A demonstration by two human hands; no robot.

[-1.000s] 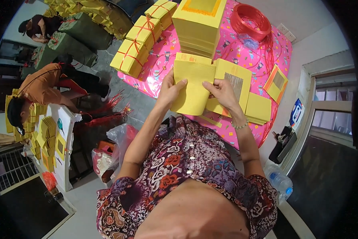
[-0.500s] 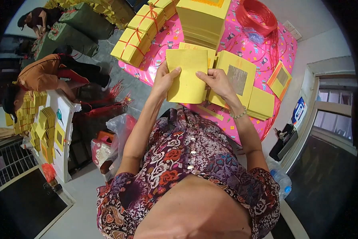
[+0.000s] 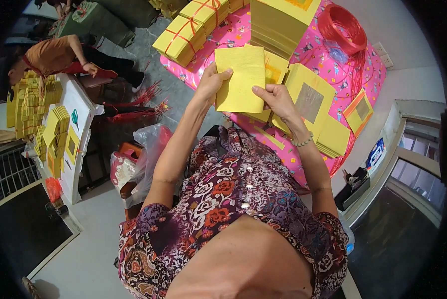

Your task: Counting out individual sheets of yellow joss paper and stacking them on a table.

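Observation:
In front of my chest I hold a folded piece of yellow paper (image 3: 240, 82) upright between both hands. My left hand (image 3: 212, 85) grips its left edge, thumb on the near face and fingers behind. At the lower right edge my right hand (image 3: 279, 102) pinches it the same way. Behind it are yellow sheets with orange print (image 3: 275, 69). Just beyond my right hand lies a stack of yellow paper with a silver square (image 3: 309, 102) on top, and nearer me a pile of folded yellow paper (image 3: 334, 135). A yellow strip (image 3: 269, 138) rests on the pink tablecloth (image 3: 291, 155).
A tall yellow paper stack (image 3: 277, 32) stands at the back, red-tied bundles (image 3: 179, 41) left of it. A red twine coil (image 3: 343, 32) sits back right. At far left, a person in an orange shirt (image 3: 54, 56) works by a white table (image 3: 79, 102). A plastic bag (image 3: 151, 157) is beside my left arm.
The paper has moved slightly up and right with both hands, and its lower edge now sits higher. At the side table, the person in orange has straightened up somewhat. My view has shifted.

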